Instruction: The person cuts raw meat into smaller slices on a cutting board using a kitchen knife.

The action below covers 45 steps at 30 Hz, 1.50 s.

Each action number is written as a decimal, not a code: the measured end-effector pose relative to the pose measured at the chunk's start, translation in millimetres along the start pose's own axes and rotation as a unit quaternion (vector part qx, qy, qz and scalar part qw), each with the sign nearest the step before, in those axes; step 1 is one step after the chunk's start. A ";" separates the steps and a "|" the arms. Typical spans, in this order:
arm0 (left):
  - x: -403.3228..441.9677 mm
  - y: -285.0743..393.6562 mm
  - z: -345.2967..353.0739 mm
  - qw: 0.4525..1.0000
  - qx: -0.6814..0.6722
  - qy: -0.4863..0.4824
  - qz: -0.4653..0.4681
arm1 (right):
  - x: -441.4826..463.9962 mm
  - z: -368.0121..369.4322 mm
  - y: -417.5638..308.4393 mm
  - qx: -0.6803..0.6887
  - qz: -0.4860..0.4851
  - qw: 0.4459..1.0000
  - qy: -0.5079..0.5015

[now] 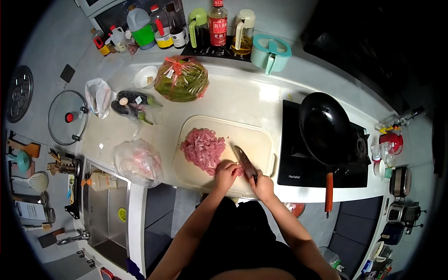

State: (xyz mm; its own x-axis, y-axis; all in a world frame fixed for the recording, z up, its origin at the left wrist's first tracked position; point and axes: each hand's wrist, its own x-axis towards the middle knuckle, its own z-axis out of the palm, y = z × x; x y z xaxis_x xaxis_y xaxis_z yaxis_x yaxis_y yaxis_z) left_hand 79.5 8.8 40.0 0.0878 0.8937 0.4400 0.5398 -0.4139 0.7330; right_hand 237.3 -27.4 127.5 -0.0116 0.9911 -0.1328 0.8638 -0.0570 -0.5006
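A cream cutting board [252,132] lies on the counter in front of me. A heap of cut pink meat [203,148] covers its left part. My right hand [262,186] is closed round the handle of a dark-bladed knife [244,160], whose blade points up and to the left over the board. Just left of the blade, my left hand [226,176] has its fingers bent together at a small piece of meat [241,171] near the board's front edge.
A black wok [325,126] with a wooden handle sits on the stove [298,178] at the right. Left of the board are a plastic bag [137,161], eggplants [133,105] and a sink [107,210]. Bagged green vegetables [182,84] and bottles stand behind.
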 end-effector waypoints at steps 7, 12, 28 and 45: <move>3.9 -0.5 0.6 1.000 0.002 -0.010 0.000 | -8.8 1.6 3.7 -0.061 0.003 0.995 -0.083; 0.1 -4.8 6.6 0.999 0.044 -0.024 -0.006 | 21.2 50.6 -8.9 -0.017 -0.012 0.998 0.066; -7.4 -7.3 5.1 0.999 0.038 -0.004 -0.030 | -9.1 -7.0 -1.4 -0.062 -0.032 0.996 -0.055; -12.9 8.9 -13.1 0.996 0.049 -0.001 -0.077 | 19.7 38.1 18.7 0.115 0.040 0.991 0.059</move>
State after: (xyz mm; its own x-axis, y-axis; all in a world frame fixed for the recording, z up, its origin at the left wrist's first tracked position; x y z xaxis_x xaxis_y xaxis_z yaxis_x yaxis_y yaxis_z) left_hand 72.2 -8.6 47.6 -0.0012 0.9455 0.3255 0.6261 -0.2531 0.7375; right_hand 234.0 -13.5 82.9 0.1232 0.9887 -0.0857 0.7214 -0.1485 -0.6764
